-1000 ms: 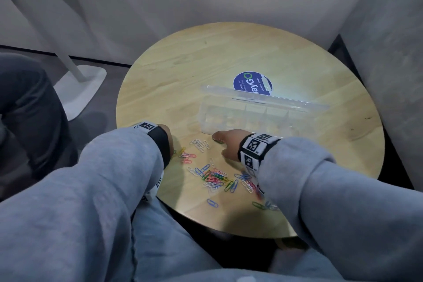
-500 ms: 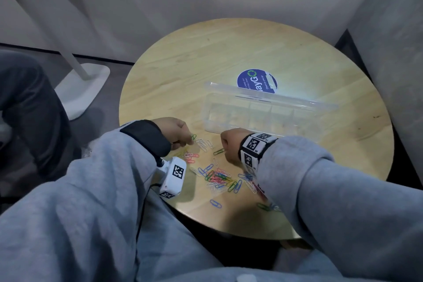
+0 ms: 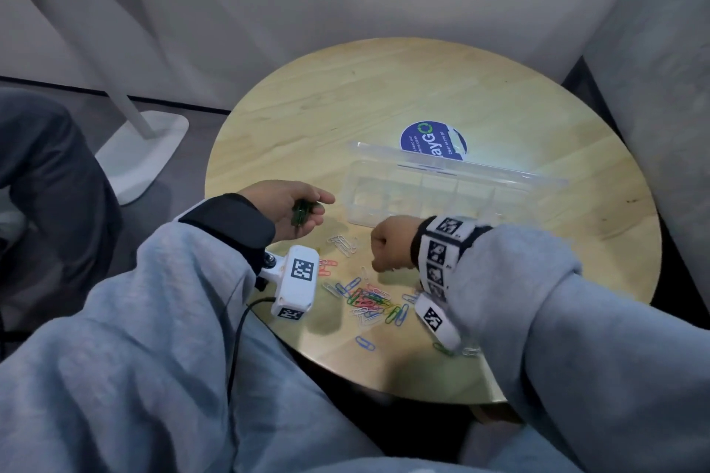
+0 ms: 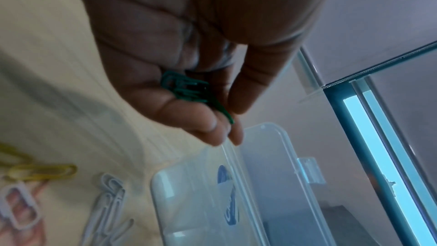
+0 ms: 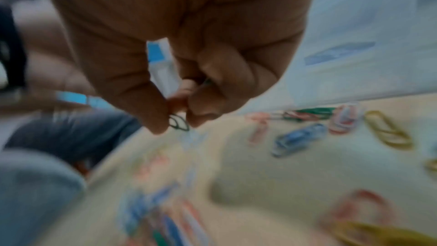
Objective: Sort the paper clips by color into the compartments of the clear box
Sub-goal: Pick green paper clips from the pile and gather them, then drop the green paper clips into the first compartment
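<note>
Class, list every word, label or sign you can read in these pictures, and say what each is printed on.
"ayGO": large white letters on the blue round sticker on the table; its start is hidden by the clear box.
"Clean as you go": small line on the same sticker.
Another small line there: too small to read.
Wrist bands: black-and-white codes, no words.

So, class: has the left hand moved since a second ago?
Yes. The left hand has come forward and turned palm up beside the clear box, cradling green paper clips.

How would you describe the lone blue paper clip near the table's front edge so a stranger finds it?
Start at the round wooden table and find the mixed pile of paper clips between the two wrists. The blue paper clip lies alone nearer the front edge, apart from the pile.
</note>
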### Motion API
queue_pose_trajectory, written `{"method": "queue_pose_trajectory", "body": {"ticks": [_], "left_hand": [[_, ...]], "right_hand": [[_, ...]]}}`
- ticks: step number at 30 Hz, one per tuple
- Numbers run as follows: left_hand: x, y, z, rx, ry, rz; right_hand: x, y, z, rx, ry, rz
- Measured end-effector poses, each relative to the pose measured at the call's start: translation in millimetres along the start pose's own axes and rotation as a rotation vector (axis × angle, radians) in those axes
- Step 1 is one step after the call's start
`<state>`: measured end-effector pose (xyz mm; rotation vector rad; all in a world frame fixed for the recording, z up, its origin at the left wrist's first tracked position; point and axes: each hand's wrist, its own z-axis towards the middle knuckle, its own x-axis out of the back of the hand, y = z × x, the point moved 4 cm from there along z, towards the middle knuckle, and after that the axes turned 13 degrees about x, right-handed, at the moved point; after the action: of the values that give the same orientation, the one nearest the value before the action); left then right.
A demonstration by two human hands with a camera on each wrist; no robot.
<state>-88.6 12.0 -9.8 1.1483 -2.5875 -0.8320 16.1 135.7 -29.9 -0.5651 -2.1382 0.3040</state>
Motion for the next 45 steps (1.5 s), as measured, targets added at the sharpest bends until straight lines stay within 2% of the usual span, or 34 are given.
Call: {"method": "queue_pose_trajectory", "body": {"ticks": [4, 8, 14, 19, 23, 26, 28, 31, 34, 40, 42, 45], "left_hand": [[-13.4, 11.6, -0.6, -0.029, -0.008, -0.056], [-26.1, 27.0, 1.2, -0.073, 0.016, -0.079], [-39.3, 41.0, 7.3, -0.112, 0.036, -0.105], [-49.8, 44.7, 16.1, -0.107, 0.003, -0.123], [-46.3, 38.4, 17.5, -0.122, 0.034, -0.089], [-33.0, 36.5, 11.0, -0.158, 0.107, 0.001], [-20.9, 34.6, 4.5, -0.152, 0.198, 0.173], [-4.8, 27.9, -3.1, -0.143, 0.371, 0.575], [-3.0, 15.1, -4.2, -0.058, 0.45, 0.933], [-12.6, -11.5, 10.5, 0.064, 0.455, 1.292], [-15.5, -15.7, 13.2, 0.069, 0.463, 1.357], [-23.0, -21.9, 22.2, 0.075, 0.406, 1.363]], "right_hand": [[39.3, -2.1, -8.5, 0.058, 0.319, 0.435], [54.1, 5.4, 5.5, 0.017, 0.574, 0.557], [43.9, 13.7, 15.9, 0.022, 0.575, 0.609], [41.5, 29.3, 2.0, 0.098, 0.679, 0.734], [36.2, 38.1, -17.2, 0.145, 0.659, 0.888], [26.0, 40.7, -26.9, 0.095, 0.549, 0.71], [15.5, 37.0, -27.7, 0.074, 0.406, 0.538], [0.1, 25.0, -23.4, 0.07, 0.218, 0.217], [-11.1, 14.6, -13.6, 0.042, 0.124, -0.008], [-24.2, 4.3, 12.5, -0.003, 0.127, -0.162], [-25.3, 3.3, 19.2, 0.004, 0.124, -0.189], [-26.3, 3.3, 26.8, -0.008, 0.105, -0.205]]}}
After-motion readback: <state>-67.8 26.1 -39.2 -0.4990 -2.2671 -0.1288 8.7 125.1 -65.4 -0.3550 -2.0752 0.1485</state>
